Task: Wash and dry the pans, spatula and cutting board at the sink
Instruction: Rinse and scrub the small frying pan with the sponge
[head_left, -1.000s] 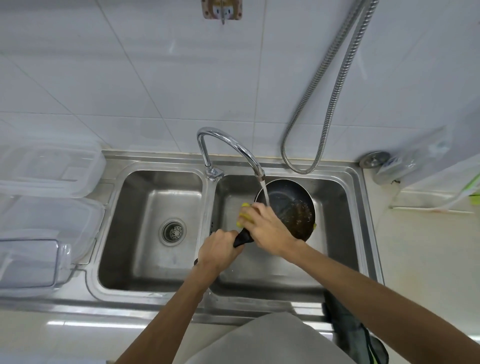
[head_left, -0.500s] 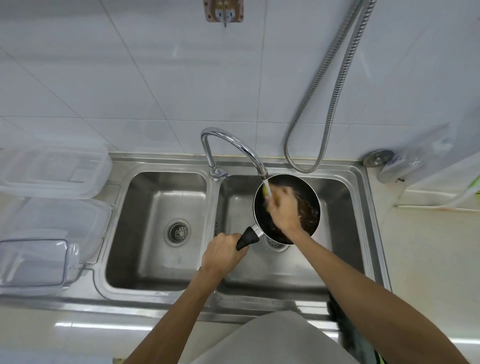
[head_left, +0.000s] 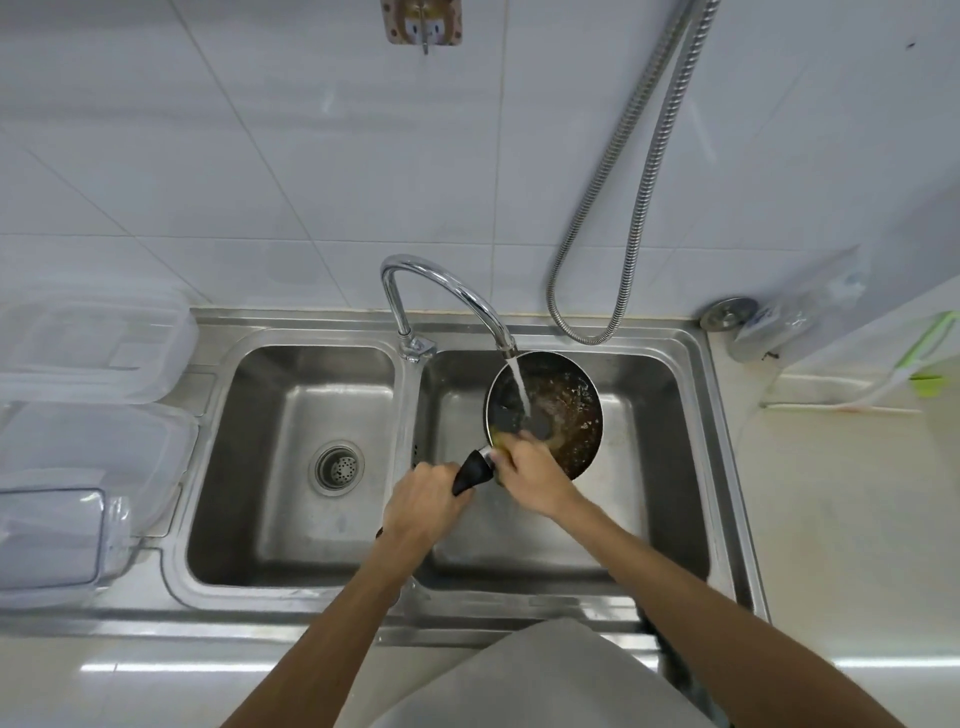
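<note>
Two bowls made up the stainless steel double sink (head_left: 291, 610) set into the pale surface (head_left: 841, 519), and all your work was in the right-hand bowl. You held the round dark non-stick pan (head_left: 571, 415) there, tilted up toward you. Its inside was smeared with brown greasy residue across the far and right side. The curved chrome faucet (head_left: 452, 291) reached over its far rim, and the stream of water (head_left: 519, 387) ran onto the pan's inner face.

Your left hand (head_left: 423, 506) was wrapped round the black pan handle (head_left: 472, 470), fingers curled about it, steadying the pan near the divider. Your right hand (head_left: 535, 478) pressed at the pan's near edge beside the handle joint. Its fingers were curled over a small yellow scrubbing sponge (head_left: 500, 441), mostly hidden beneath them.

By my reading, you were in the scrubbing step on this pan, and the task was far from done, with so much residue left. The next move called for carrying the sponge across to the brown patch with firm pressure. Your left hand would need to brace the handle against that push and perhaps turn the pan, so the water flushed what you loosened. Rinsing and drying were yet to come, and nothing else to wash showed in view.
</note>
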